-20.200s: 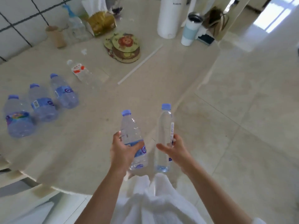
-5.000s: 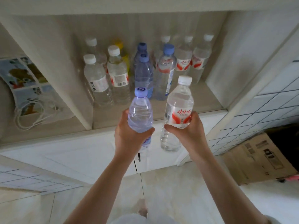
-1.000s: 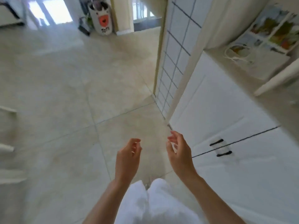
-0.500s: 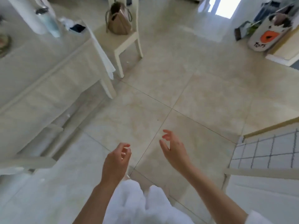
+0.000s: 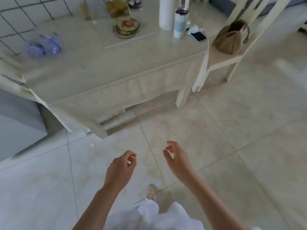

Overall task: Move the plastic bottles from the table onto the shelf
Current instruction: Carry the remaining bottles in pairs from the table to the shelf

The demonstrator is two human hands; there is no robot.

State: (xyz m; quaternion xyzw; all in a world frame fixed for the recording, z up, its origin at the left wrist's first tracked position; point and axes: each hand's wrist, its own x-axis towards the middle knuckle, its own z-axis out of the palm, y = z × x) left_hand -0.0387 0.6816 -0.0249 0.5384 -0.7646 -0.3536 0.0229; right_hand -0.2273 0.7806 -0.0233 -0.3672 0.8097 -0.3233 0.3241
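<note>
Two blurred clear plastic bottles with blue labels (image 5: 44,46) lie on the cream-covered table (image 5: 103,63) near its far left, beside the tiled wall. My left hand (image 5: 120,171) hovers over the floor, empty, fingers loosely curled. My right hand (image 5: 177,159) is beside it, empty with fingers apart. Both hands are well short of the table, low in the view. The shelf is out of view.
On the table stand a tall white cylinder (image 5: 165,13), a white-and-blue tumbler (image 5: 180,23), a phone (image 5: 198,36), a stack of round coasters (image 5: 127,28) and a yellowish bag (image 5: 117,7). A cream chair (image 5: 232,58) with a brown bag (image 5: 230,39) stands at the right. Tiled floor lies between me and the table.
The view has swung from the cabinet, across the floor, to face the table. The blue bottles have come into sight. Both hands stay empty and low.
</note>
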